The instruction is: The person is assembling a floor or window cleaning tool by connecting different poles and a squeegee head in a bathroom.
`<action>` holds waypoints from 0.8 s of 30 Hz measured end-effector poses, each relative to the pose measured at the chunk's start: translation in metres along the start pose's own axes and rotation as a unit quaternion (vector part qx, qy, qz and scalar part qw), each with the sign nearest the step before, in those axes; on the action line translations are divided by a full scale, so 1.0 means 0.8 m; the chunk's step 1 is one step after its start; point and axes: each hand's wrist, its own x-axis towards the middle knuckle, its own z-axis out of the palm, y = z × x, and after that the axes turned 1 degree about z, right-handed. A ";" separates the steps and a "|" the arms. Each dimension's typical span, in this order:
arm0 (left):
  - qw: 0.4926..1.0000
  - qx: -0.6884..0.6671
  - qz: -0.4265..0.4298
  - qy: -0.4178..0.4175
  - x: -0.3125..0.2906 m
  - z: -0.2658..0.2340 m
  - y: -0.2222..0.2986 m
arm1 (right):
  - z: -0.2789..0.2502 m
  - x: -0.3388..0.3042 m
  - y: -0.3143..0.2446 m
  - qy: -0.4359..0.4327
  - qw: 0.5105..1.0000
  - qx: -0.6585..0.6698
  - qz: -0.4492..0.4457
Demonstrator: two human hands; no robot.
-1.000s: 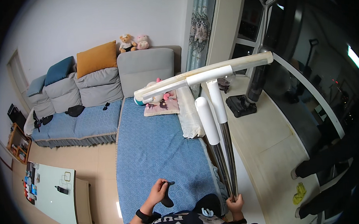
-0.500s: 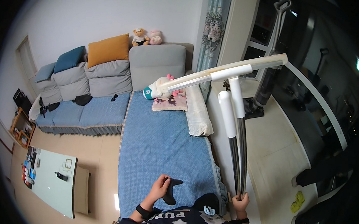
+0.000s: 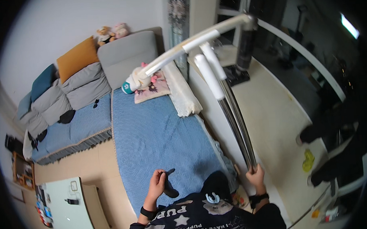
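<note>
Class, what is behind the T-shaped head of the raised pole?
Parts of a plush toy, a patterned curtain and an upright vacuum cleaner show behind the T-shaped head; the stretches it covers cannot be seen.

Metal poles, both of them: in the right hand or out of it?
In: the right hand closes around both poles, away from their white ends.

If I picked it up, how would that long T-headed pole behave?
The T-headed pole probably feels top-heavy: its wide crosspiece sits at the end opposite the right hand. Its dark shaft looks stiff, since it isn't drooping.
</note>
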 end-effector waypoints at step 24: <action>0.990 0.057 -0.107 0.069 -0.131 0.017 0.029 | -0.015 0.049 0.040 -0.423 0.862 0.141 0.243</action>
